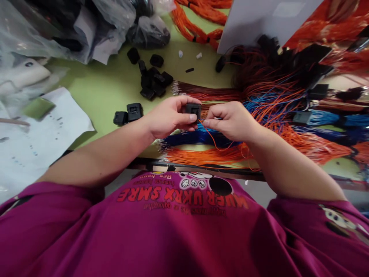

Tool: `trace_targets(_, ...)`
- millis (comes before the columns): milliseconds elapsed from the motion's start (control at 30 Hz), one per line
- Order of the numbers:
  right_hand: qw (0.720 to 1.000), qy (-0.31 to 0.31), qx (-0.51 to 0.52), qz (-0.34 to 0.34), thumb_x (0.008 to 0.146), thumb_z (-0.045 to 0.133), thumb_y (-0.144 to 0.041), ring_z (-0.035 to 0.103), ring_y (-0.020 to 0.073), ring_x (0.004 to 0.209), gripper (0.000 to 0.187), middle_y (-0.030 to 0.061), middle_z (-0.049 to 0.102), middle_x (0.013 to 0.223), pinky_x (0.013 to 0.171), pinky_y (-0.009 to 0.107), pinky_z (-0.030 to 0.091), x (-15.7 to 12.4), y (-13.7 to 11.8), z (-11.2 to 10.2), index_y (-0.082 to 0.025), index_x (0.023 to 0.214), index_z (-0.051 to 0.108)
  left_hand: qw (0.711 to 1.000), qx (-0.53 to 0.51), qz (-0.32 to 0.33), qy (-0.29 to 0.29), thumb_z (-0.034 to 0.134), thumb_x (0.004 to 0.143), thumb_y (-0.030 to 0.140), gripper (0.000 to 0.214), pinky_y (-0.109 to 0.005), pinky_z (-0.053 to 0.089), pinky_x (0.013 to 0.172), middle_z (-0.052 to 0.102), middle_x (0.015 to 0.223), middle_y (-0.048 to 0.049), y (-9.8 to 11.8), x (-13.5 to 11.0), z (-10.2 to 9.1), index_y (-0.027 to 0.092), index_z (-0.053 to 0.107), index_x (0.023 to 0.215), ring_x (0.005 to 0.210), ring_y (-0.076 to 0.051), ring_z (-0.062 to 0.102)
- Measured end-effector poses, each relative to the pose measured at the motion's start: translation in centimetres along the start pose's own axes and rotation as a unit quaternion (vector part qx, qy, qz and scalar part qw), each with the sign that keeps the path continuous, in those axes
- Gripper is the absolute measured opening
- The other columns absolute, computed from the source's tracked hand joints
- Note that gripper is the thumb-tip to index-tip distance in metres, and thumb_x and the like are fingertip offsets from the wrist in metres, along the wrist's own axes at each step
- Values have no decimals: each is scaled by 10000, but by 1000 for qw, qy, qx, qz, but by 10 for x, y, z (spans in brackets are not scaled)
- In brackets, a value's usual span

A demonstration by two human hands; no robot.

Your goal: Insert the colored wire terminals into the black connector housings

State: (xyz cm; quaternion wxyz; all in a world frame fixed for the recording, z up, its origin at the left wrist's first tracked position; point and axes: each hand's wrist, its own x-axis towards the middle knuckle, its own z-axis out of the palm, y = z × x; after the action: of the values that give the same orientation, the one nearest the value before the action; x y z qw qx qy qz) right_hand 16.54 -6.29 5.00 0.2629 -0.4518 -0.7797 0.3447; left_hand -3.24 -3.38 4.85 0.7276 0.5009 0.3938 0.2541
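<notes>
Between thumb and fingers, my left hand (170, 117) grips a black connector housing (192, 109) above the green tabletop. Close on its right, my right hand (229, 120) is closed in a pinch on an orange wire (212, 137), whose end meets the lower right side of the housing. How deep the wire end sits is hidden by the fingers. Under both hands lie bundles of cut wires: brown wires (211, 90) at the back, blue wires (184, 139) nearer me, and orange wires (198, 156) along the front edge.
Several loose black housings (155, 80) are piled beyond my left hand, with two more housings (131, 113) beside my left forearm. A printed paper sheet (57, 130) and plastic bags (115, 19) occupy the left. Tangled wires with black connectors (276, 77) spread over the right, near a whitish board (259, 23).
</notes>
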Motion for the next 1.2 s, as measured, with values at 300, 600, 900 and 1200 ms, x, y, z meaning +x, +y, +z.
trace_targets(300, 984, 64, 164, -8, 807, 600, -282, 513, 84, 652, 167, -6, 608, 755, 587, 221, 378, -3, 14, 6, -142, 895, 624, 990, -117, -17, -78, 718, 677, 111, 451, -242, 536, 610, 635, 896, -21, -26, 6, -10, 153, 549, 1093, 645, -101, 646)
trace_targets(600, 985, 74, -138, -70, 843, 495, -222, 502, 88, 589, 203, -6, 611, 648, 596, 231, 346, -19, -2, 15, -159, 775, 675, 986, -137, -37, -85, 714, 685, 95, 461, -229, 534, 613, 640, 862, -21, -29, 4, -10, 145, 547, 1112, 667, -114, 661)
trace_targets(900, 943, 38, -327, -56, 840, 444, -253, 464, 122, 580, 254, 22, 583, 622, 578, 278, 250, -24, -4, 18, -170, 666, 609, 992, -105, -32, -67, 692, 698, 88, 449, -266, 548, 666, 621, 855, -19, -28, 2, -8, 140, 548, 1120, 690, -111, 640)
trace_targets(1200, 928, 29, -369, -37, 882, 416, -294, 462, 143, 596, 274, 44, 592, 648, 581, 307, 206, -25, -5, 22, -175, 698, 580, 999, 38, 7, -13, 742, 659, 145, 515, -281, 564, 667, 642, 800, -11, -27, 0, -7, 132, 574, 1146, 669, -117, 644)
